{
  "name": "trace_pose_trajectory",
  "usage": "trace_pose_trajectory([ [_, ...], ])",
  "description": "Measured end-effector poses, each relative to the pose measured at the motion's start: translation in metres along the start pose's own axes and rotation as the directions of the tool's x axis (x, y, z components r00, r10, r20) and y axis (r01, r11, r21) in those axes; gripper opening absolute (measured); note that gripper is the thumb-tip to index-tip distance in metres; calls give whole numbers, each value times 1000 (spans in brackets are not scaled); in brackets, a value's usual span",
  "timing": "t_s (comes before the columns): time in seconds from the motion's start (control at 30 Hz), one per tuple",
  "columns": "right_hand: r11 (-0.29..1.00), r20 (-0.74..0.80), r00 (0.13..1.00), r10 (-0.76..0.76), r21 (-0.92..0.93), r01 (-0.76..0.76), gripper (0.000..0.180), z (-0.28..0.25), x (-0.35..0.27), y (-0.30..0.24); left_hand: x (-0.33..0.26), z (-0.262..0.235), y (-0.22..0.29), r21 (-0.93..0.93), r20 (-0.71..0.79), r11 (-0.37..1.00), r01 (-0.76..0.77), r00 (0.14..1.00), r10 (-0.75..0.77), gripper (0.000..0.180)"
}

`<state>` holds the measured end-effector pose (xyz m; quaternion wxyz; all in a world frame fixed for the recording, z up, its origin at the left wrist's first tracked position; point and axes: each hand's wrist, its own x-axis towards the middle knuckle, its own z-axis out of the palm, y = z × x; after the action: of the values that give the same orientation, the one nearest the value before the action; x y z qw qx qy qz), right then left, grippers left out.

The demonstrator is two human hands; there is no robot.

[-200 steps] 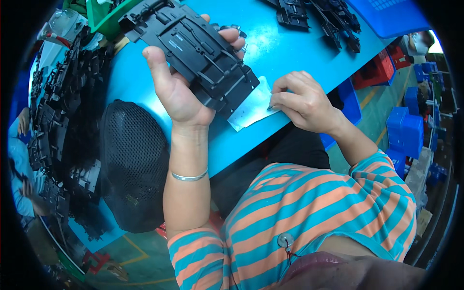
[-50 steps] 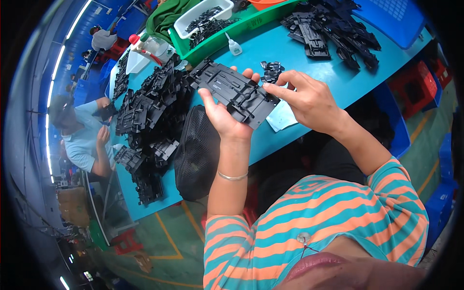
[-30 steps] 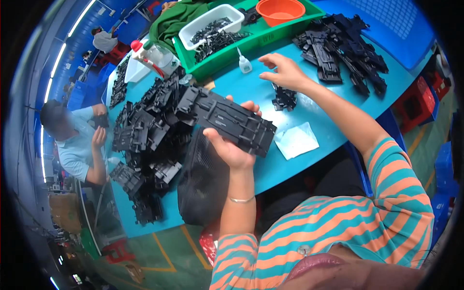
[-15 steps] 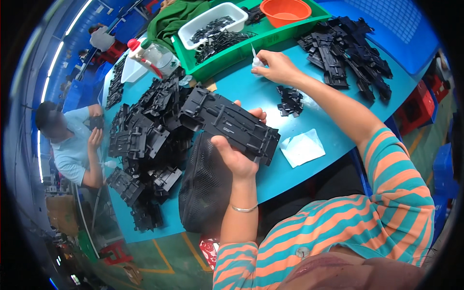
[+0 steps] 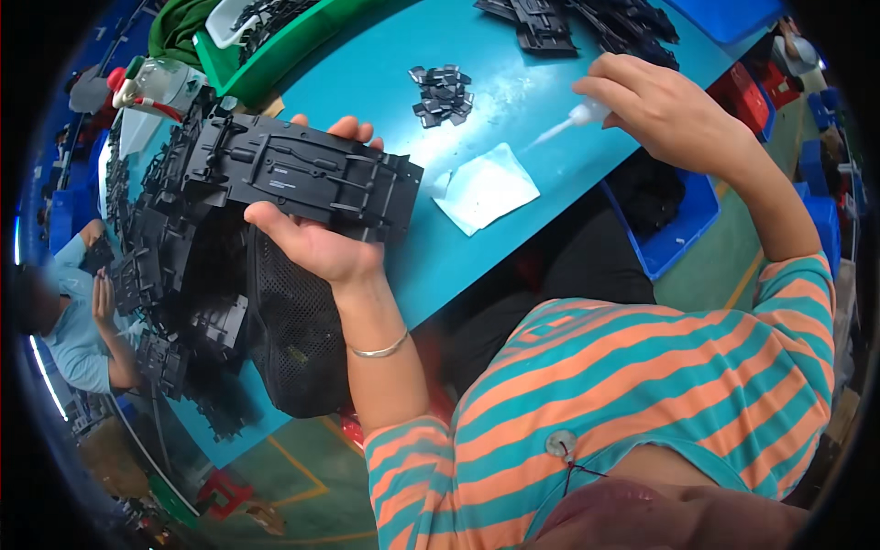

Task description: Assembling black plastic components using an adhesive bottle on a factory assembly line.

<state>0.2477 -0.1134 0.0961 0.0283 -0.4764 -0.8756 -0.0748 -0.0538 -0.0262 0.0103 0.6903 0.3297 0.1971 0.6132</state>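
Observation:
My left hand (image 5: 321, 249) is closed round a long black plastic chassis-like part (image 5: 298, 176), thumb on the near edge and fingertips over the far edge. Its ribbed face, with rods and small raised details, is turned up. In my right hand (image 5: 655, 112) is a small white squeeze bottle (image 5: 587, 113), whose thin nozzle points down and left, apart from the part. Beneath the nozzle, to the left, lies a folded white paper sheet (image 5: 486, 191) on the teal table (image 5: 394, 37). Beyond the sheet is a small heap of black plastic pieces (image 5: 442, 95).
A large pile of black parts (image 5: 151, 234) and a black mesh bag (image 5: 295, 316) lie at left. More parts (image 5: 541, 27) lie far off, and a green tray (image 5: 307, 38) stands far left. A blue bin (image 5: 692, 220) is below the table's right edge. A co-worker (image 5: 78, 312) sits at far left.
My right hand has brought the bottle from beside the green tray rightward and nearer, turning its nozzle from upward to down-left. The view has swung right; my left hand still holds the part.

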Motion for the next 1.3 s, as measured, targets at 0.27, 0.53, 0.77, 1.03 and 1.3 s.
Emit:
trace_pose_trajectory([
  [0.27,952,-23,991,-132,-280,121,17,-11,-11,-21,-2,-2,-4,56,-2,998,11,1000,-10,93],
  [0.53,931,0,979,-203,-311,193,18,-4,-6,-25,-2,0,-3,61,9,998,7,1000,-7,95],
  [0.77,928,10,979,-203,-318,196,18,-3,-4,-26,-2,2,-3,70,16,997,-12,1000,10,96],
  [1.03,927,18,978,-206,-318,201,18,0,-3,-25,-2,-2,-5,-5,36,1000,7,999,-6,95],
  [1.3,921,36,977,-210,-328,210,18,-7,-2,-29,-3,0,-4,14,27,1000,1,1000,-1,97],
])
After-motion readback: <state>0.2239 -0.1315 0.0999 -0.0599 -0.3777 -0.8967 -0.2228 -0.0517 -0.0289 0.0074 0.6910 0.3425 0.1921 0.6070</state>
